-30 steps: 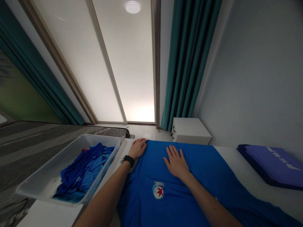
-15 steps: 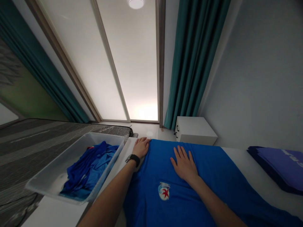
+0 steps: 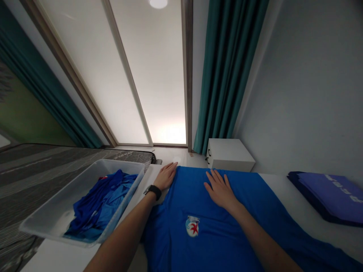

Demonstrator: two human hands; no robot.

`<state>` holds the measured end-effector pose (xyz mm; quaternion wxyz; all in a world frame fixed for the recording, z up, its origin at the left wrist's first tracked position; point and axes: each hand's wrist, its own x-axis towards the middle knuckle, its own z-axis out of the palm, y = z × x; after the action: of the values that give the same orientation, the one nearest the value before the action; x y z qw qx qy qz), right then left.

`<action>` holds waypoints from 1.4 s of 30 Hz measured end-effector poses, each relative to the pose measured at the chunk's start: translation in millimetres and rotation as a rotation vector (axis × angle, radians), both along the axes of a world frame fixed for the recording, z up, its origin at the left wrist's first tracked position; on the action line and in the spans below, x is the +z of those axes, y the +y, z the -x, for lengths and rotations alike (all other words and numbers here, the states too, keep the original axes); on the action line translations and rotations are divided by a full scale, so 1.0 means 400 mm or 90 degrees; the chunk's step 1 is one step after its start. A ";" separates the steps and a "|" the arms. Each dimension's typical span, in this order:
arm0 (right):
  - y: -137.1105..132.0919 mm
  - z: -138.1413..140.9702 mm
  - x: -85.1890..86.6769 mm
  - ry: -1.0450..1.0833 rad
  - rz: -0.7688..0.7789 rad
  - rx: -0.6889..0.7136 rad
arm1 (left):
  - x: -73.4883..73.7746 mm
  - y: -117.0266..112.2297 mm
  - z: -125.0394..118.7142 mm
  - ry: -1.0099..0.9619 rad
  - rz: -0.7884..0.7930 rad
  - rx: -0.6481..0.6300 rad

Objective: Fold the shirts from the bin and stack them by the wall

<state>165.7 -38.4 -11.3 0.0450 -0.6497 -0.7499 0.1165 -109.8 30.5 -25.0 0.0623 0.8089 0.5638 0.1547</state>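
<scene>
A blue shirt (image 3: 215, 238) with a red-star emblem lies spread over a white surface in front of me. My left hand (image 3: 166, 176) rests at the shirt's far left corner, its fingers stretched out and close together along the edge; I cannot tell whether the fingertips pinch any cloth. On the upper part of the shirt, my right hand (image 3: 221, 190) lies flat, palm down with fingers spread, its fingertips near the far edge. A few creases run across the cloth by the emblem.
To the left stands a clear plastic bin (image 3: 42, 219) holding crumpled blue clothes (image 3: 99, 206). Folded purple and navy clothes (image 3: 329, 194) lie at the right. Beyond the far edge are a white cabinet (image 3: 231, 153), teal curtains (image 3: 227, 75) and lit sliding doors (image 3: 159, 75).
My right hand has slid slightly toward the shirt's far edge. The left hand stays at the corner, a touch farther forward. The whole view has turned slightly to the right.
</scene>
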 end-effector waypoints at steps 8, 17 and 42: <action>0.062 -0.118 -0.039 -0.002 -0.008 -0.113 | 0.000 -0.009 -0.011 0.076 0.003 -0.048; 0.063 -0.138 -0.056 -0.032 -0.017 -0.126 | -0.006 -0.014 0.049 0.099 -0.004 0.057; 0.046 -0.125 -0.070 -0.085 0.000 -0.182 | -0.013 -0.055 -0.117 0.105 0.007 0.062</action>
<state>215.5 -20.1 -39.3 0.0109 -0.7559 -0.6512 0.0657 -63.0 8.6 -30.2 0.0125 0.7903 0.6064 0.0869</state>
